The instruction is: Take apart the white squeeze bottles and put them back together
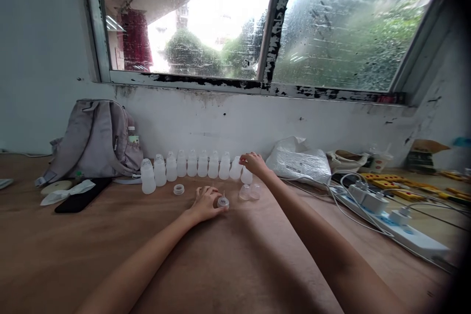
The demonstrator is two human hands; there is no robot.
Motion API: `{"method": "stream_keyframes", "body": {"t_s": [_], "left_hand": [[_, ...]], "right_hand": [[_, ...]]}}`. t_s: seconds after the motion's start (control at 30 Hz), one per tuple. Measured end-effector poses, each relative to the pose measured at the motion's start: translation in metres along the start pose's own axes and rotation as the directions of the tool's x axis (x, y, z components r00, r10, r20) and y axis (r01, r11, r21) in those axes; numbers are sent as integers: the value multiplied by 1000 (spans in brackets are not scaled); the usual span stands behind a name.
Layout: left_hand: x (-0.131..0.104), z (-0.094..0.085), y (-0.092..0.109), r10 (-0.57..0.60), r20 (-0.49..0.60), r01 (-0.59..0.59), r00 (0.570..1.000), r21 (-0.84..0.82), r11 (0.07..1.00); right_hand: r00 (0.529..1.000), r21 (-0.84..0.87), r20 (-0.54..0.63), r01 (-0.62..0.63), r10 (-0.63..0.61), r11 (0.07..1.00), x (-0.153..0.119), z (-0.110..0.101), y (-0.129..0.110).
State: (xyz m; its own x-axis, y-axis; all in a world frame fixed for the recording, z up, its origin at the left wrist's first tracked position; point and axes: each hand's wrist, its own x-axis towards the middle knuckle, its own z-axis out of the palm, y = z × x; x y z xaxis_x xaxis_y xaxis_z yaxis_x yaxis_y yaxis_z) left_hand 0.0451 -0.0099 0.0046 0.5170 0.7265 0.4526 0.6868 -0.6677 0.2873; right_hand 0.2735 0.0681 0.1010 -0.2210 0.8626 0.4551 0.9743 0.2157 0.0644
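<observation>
A row of frosted white baby bottles (202, 164) stands upright along the back of the table; those on the left wear clear caps. At its right end, my right hand (253, 163) has its fingers closed around the top of a baby bottle (247, 176), partly hiding it. My left hand (206, 204) rests on the table, thumb and fingers curled at a clear bottle nipple in its collar (223, 202). Another collar ring (178, 189) lies to the left of that hand. Two clear dome caps (249, 192) lie below my right hand.
At the back left a grey backpack (93, 137) leans near the wall, with a black phone-like slab (83, 195) and white tissue (69, 192) before it. Rightward are a plastic-wrapped bag (300, 159), a white power strip (412, 235) with plugs and cables, and yellow tools (401, 194).
</observation>
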Motion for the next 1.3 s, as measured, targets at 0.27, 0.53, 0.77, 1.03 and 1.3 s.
{"method": "stream_keyframes", "body": {"t_s": [0.27,0.53,0.77,1.03,1.3], "left_hand": [[1,-3,-3,-24,-73,24,997,0,1000],[7,-15,-23,-113,-221,117,969,4,993],[0,-23,-42,58,-335,1,941,172,985],[-8,-21,-51,263,-215,-184,941,330,926],[-7,-22,-46,288,-117,-239,950,319,917]], "right_hand": [[1000,-52,1,18,-18,998,7,26,1],[997,-47,-77,-23,19,999,6,19,-12],[974,361,-139,219,-180,906,-45,35,-99],[987,576,-115,157,-111,802,-79,69,-128],[988,595,-109,150,-105,789,-78,70,-124]]}}
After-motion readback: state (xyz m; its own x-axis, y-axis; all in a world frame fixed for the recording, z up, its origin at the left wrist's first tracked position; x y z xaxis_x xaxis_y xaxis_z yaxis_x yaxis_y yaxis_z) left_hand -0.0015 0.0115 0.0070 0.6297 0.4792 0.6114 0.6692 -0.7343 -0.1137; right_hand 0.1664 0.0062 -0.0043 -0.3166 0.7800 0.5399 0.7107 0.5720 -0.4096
